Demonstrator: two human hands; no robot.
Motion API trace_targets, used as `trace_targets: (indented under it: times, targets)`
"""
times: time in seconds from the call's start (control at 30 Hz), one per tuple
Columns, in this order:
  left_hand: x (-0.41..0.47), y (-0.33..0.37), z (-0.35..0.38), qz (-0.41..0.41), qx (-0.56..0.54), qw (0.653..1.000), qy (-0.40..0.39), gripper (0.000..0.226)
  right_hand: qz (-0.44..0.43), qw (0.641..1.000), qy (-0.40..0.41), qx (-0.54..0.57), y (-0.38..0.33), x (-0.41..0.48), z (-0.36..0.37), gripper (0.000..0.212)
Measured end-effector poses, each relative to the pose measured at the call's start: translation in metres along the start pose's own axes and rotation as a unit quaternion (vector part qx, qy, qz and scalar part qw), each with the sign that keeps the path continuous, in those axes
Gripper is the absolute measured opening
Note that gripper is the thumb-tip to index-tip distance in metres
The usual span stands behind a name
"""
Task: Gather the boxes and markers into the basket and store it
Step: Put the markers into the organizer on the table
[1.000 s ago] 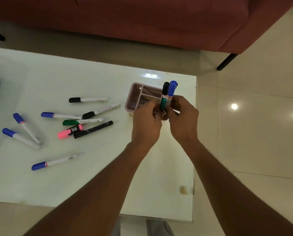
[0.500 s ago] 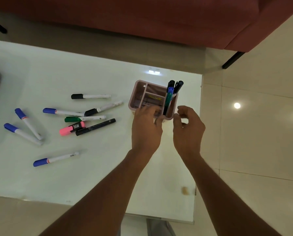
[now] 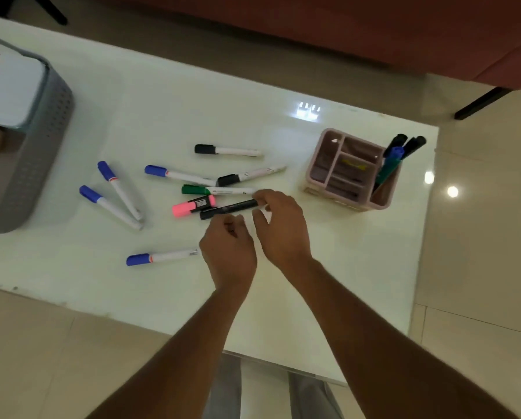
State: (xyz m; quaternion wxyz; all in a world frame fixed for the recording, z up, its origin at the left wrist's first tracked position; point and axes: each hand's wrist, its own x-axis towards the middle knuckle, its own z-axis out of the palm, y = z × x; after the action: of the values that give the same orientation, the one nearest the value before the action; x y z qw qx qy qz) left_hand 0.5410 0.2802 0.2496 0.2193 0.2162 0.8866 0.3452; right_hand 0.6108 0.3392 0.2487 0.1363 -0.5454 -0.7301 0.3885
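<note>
— Where are our hands?

— Both are over the middle of the table (image 3: 328, 267). Our right hand (image 3: 283, 225) has forefinger and thumb curved to either side of the right end of the black marker (image 3: 229, 208). The picture is smeared there, so we cannot tell whether they pinch it. Our left hand (image 3: 229, 252) hangs just beside it, toward the near edge. Its fingers are loosely curled, and we see nothing in them.

— And the other markers?

— The black marker lies flat, just beside the pink highlighter (image 3: 192, 206). Beyond them lie the green-capped marker (image 3: 216, 189), a black-capped marker (image 3: 247, 175) and a blue-capped marker (image 3: 177, 174). A second black-capped marker (image 3: 227, 150) lies farther toward the far edge. The blue-capped pair (image 3: 118, 189) lies toward the left edge, and a lone blue-capped marker (image 3: 162, 257) toward the near edge.

— The boxes and the basket?

— The pink box (image 3: 337, 201) stands near the far right corner, with the standing markers (image 3: 396, 158) leaning in its right-hand compartment. The grey basket (image 3: 38, 152) sits at the left edge, with a white box (image 3: 11, 89) inside it.
</note>
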Motion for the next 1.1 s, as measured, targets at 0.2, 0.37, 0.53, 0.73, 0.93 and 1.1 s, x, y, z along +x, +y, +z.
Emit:
trace_targets:
  times: [0.2,0.37,0.53,0.73,0.93,1.1]
  targets:
    - [0.052,-0.031,-0.013,-0.254,-0.074,0.964,-0.004,0.036,-0.092,0.962,-0.106,-0.234,-0.02,0.032,0.031,0.025]
    - [0.047,-0.021,-0.02,-0.213,-0.074,0.973,-0.044,0.037,-0.07,0.961,-0.097,-0.249,-0.017,0.017,0.038,0.017]
    - [0.006,0.01,-0.023,-0.013,-0.111,0.988,-0.109,0.022,0.014,0.999,0.033,-0.024,-0.01,-0.016,0.004,0.01]
    - [-0.027,0.075,0.001,0.18,-0.165,0.942,-0.232,0.025,0.029,0.961,0.253,0.111,-0.004,-0.037,-0.093,0.013]
    - [-0.032,0.124,0.044,0.276,-0.105,0.917,-0.27,0.033,0.035,0.935,0.329,0.128,0.029,-0.025,-0.166,0.017]
    - [-0.04,0.124,0.067,0.259,-0.064,0.924,-0.272,0.038,0.049,0.954,0.267,0.128,0.062,-0.02,-0.159,0.018]
